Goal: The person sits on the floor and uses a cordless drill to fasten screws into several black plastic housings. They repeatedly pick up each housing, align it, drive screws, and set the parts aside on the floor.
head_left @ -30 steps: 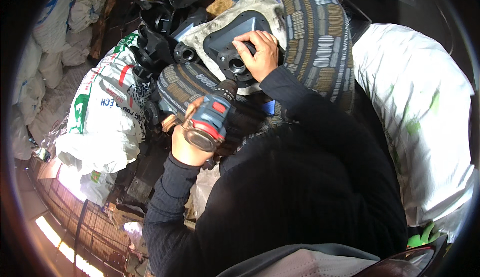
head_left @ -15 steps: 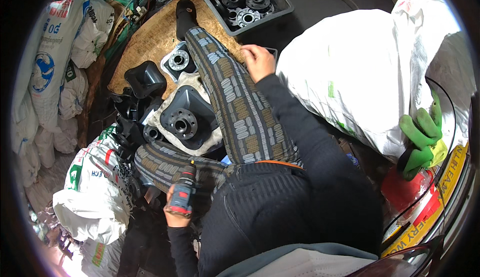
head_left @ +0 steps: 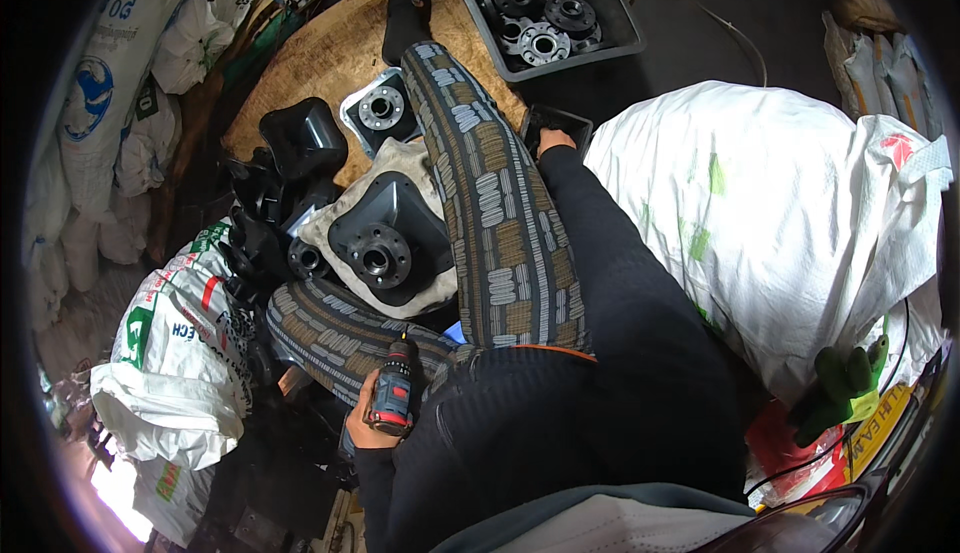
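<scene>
My left hand (head_left: 368,431) is closed round the handle of a cordless drill (head_left: 393,398), which rests near my left thigh with its chuck pointing away from me. Over my right knee, my right hand (head_left: 556,139) reaches into a small dark tray (head_left: 577,123); its fingers are hidden. A black square-flared housing (head_left: 405,215) lies between my legs on a pale cloth (head_left: 437,296). On top of it sits a round flange with bolt holes (head_left: 378,256). Beyond the cloth lies a second flanged part (head_left: 381,108), silver-rimmed, with another black housing (head_left: 302,140) to its left.
A grey bin (head_left: 560,65) of round metal flanges stands at the far side, past a brown board (head_left: 290,73). Large white sacks (head_left: 760,193) crowd the right, near a green glove (head_left: 845,383). More sacks (head_left: 180,383) and black parts (head_left: 262,218) line the left.
My right hand has moved from beside the knee down into the small tray. The drill stays in my left hand, shifted slightly right. The whole view has turned a little.
</scene>
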Available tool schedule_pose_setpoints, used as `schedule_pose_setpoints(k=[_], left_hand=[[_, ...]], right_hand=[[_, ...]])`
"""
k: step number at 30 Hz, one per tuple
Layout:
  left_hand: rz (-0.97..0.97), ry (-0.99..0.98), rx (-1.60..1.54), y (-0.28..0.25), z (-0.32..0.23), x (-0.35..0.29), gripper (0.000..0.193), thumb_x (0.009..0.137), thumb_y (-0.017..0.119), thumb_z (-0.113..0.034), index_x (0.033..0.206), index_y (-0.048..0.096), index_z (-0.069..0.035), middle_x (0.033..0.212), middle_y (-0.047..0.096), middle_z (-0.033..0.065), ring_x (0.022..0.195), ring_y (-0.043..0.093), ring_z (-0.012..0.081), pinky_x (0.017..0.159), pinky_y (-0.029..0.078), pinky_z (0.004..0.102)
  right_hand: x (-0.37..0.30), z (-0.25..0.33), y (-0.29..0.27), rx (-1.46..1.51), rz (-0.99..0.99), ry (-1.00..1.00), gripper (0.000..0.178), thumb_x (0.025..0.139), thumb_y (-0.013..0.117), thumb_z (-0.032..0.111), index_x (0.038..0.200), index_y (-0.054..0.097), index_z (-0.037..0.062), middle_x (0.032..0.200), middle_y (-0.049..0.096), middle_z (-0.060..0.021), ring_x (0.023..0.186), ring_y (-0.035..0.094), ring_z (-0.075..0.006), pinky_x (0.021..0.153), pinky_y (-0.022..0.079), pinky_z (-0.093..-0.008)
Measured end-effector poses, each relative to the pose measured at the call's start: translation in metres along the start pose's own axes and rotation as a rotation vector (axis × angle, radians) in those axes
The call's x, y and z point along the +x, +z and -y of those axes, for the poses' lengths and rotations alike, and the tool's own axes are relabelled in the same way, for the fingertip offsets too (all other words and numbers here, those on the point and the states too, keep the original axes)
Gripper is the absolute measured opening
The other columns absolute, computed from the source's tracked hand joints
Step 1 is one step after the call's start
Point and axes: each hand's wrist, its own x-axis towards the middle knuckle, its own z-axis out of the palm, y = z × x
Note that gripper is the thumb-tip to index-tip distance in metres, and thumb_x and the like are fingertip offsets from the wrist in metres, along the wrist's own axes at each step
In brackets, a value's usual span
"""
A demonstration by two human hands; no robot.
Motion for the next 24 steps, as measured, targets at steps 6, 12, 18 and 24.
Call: schedule_pose_setpoints(k=[6, 12, 18, 24], left_hand=[[-0.005, 0.080, 0.005, -0.008, -0.011, 0.007, 0.076, 0.061, 0.079, -0.018, 0.132, 0.051, -0.018, 0.098, 0.070, 0.0141, 0.087, 0.070, 0.0309, 0.075, 0.056, 0.0345], [0.009, 0.079, 0.029, -0.010, -0.013, 0.008, 0.081, 0.056, 0.082, -0.015, 0.131, 0.051, -0.018, 0.101, 0.070, 0.0133, 0.088, 0.069, 0.0313, 0.076, 0.056, 0.0359], [-0.069, 0.156, 0.038, -0.009, -0.015, 0.001, 0.077, 0.057, 0.081, -0.016, 0.129, 0.052, -0.018, 0.102, 0.069, 0.0141, 0.087, 0.068, 0.0335, 0.075, 0.056, 0.0381], [-0.069, 0.153, -0.021, -0.011, -0.012, -0.002, 0.078, 0.058, 0.083, -0.015, 0.129, 0.052, -0.019, 0.099, 0.070, 0.0138, 0.088, 0.067, 0.0358, 0.074, 0.055, 0.0401]], right_hand=[[-0.004, -0.005, -0.017, 0.085, -0.001, -0.047, 0.023, 0.086, 0.054, 0.017, 0.095, 0.074, 0.0120, 0.099, 0.070, -0.0164, 0.096, 0.067, -0.0336, 0.086, 0.053, -0.0430], [-0.011, -0.022, -0.029, 0.673, 0.027, 0.074, 0.018, 0.085, 0.064, 0.010, 0.101, 0.072, 0.0061, 0.081, 0.072, -0.0092, 0.062, 0.070, -0.0173, 0.060, 0.056, -0.0285], [-0.027, -0.023, -0.060, 0.867, 0.075, 0.124, 0.018, 0.086, 0.065, 0.008, 0.103, 0.071, 0.0051, 0.086, 0.071, -0.0059, 0.063, 0.066, -0.0093, 0.053, 0.053, -0.0227], [-0.023, -0.028, -0.053, 0.890, 0.030, 0.165, 0.024, 0.084, 0.063, 0.004, 0.107, 0.071, 0.0063, 0.085, 0.072, -0.0060, 0.068, 0.068, -0.0115, 0.057, 0.056, -0.0250]])
